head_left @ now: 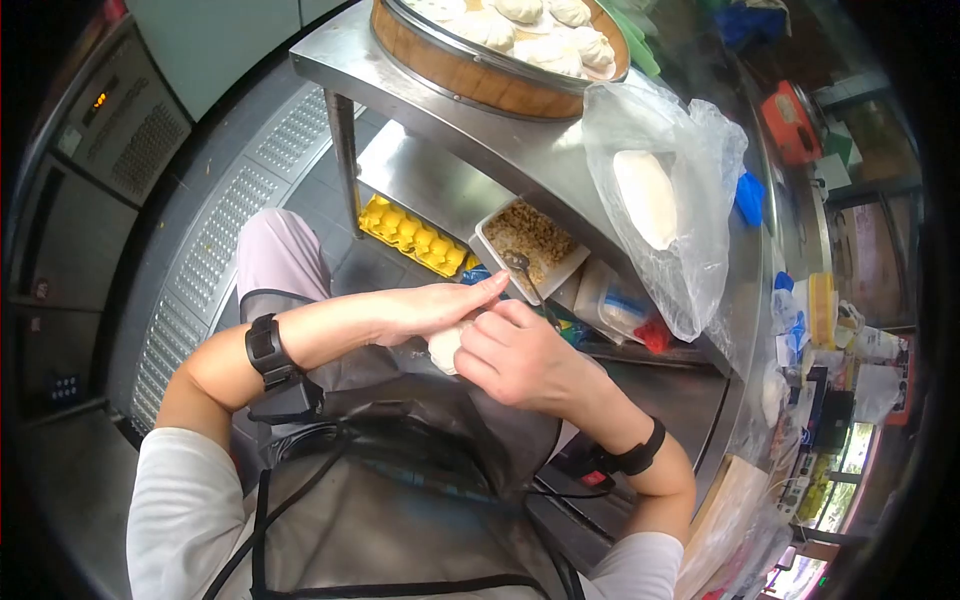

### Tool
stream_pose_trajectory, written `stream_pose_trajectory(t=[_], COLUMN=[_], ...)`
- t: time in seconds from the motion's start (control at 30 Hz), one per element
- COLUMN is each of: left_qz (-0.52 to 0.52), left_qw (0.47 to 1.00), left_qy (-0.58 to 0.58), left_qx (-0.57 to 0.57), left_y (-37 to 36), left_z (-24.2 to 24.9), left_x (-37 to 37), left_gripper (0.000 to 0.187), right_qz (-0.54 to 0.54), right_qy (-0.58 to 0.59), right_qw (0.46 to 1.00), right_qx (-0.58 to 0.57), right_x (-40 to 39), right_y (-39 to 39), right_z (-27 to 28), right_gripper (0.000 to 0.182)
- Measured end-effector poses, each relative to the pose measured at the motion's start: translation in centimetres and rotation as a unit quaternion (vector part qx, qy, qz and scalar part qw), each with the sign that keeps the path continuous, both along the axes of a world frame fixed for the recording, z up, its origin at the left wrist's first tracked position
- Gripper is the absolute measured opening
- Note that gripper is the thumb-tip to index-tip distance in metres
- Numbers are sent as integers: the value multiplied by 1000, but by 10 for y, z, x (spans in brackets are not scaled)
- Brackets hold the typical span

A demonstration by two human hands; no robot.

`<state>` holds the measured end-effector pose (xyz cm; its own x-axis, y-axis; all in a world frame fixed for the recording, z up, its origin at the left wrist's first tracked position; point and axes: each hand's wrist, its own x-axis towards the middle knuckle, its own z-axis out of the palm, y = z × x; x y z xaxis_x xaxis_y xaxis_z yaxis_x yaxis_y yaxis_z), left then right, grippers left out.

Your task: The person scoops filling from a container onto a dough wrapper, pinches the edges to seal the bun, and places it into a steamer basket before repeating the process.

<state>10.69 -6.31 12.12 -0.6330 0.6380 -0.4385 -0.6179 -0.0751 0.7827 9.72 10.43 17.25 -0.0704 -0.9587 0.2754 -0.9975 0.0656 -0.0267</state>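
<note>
Left hand laid flat and open, fingers stretched toward the right, palm cupped beneath a pale round of dough. Right hand curled over the same dough from the other side, fingertips pinching at its top edge; closed on the dough, thumb hidden. Dough held in the air over the lap, above a dark apron, not resting on anything. Black band strapped on the left wrist, another black band on the right wrist.

Just beyond the hands, on the lower shelf of the steel stand, a white tub of brown minced filling with a metal spoon leaning in it, handle pointing toward the hands. Yellow egg tray lying to the left of the tub on that shelf. Up on the steel tabletop, a round wooden steamer packed with pleated white buns. Beside the steamer, a clear plastic bag drooping over the tabletop edge, with a flat white disc of dough inside.
</note>
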Motion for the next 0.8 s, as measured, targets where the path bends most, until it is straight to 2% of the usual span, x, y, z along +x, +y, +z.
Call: stream_pose_trajectory(t=[0.07, 0.2, 0.27, 0.33, 0.37, 0.4, 0.43, 0.47, 0.5, 0.53, 0.6, 0.63, 0.67, 0.7, 0.73, 0.77, 0.8], left_qz=[-57, -58, 4, 38, 74, 73, 105, 137, 169, 165, 214, 259, 258, 294, 324, 308, 276], left_qw=[995, 993, 992, 990, 986, 987, 978, 967, 962, 963, 951, 939, 939, 911, 859, 779, 733], left_qy=[-77, -98, -98, -90, -82, -80, -59, -38, -9, -7, 46, 92, 93, 241, 383, 544, 606], left_qx=[12, 33, 76, 99, 124, 122, 167, 212, 213, 213, 220, 208, 210, 159, 103, -51, -137], left_y=[-3, 1, 3, 2, 1, 1, 3, 5, 10, 14, 20, 28, 32, 35, 36, 32, 29], left_z=[4, -6, -2, -7, -8, -7, -5, -3, -4, -8, -17, -8, -7, -7, -8, -13, -12], left_x=[-2, -1, 3, 4, 2, 1, 0, -1, -2, -5, -8, -7, -7, -7, -8, -15, -15], left_gripper=[63, 62, 68, 67, 67, 67, 70, 73, 78, 78, 79, 77, 77, 75, 73, 71, 73], right_qz=[26, -8, -28, -144, -186, -186, -255, -316, -341, -342, -312, -279, -279, -261, -238, -218, -216], right_qy=[12, -25, -55, -149, -158, -157, -261, -357, -444, -442, -657, -690, -688, -743, -783, -780, -779], right_qw=[999, 999, 998, 976, 966, 966, 909, 823, 753, 753, 496, 464, 465, 334, 194, 216, 217], right_qx=[20, 24, 10, -63, -82, -84, -200, -309, -346, -349, -474, -481, -482, -518, -542, -545, -547], right_x=[1, 1, 0, -3, -6, -4, 0, 4, 10, 13, 17, 18, 20, 23, 25, 26, 24], right_y=[1, 8, 13, 16, 24, 26, 29, 29, 21, 14, -1, -9, -17, -25, -32, -37, -37], right_z=[-1, -4, -3, 5, 5, -4, -20, -30, -35, -42, -58, -57, -55, -52, -48, -42, -46], right_gripper=[15, 18, 19, 28, 38, 38, 38, 38, 27, 27, 31, 39, 39, 41, 43, 44, 44])
